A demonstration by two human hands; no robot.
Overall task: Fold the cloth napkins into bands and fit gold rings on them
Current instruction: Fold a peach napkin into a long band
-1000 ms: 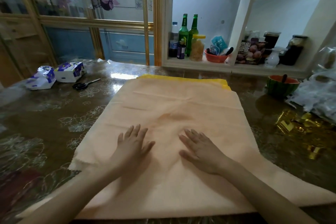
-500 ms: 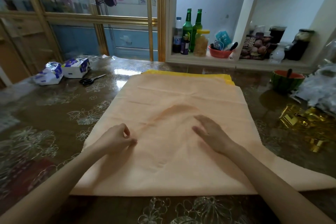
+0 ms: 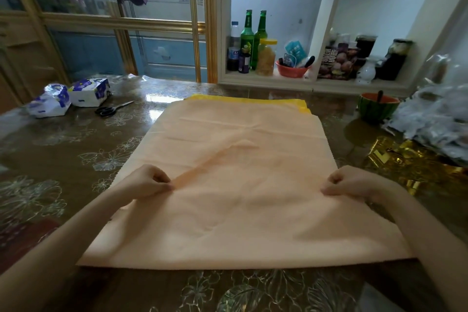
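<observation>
A glossy brown, flower-patterned worktop is running back toward glass cabinet doors and a white shelf of bottles. Tissue packs and scissors are lying at far left. The peach napkin is lying spread in the middle, over a yellow napkin. Fingers of the left hand are pinching it near its left edge, and those of the right hand are pinching its right edge. Gold rings are glinting just beyond. Half a second ago the right hand was lying flat mid-cloth.
</observation>
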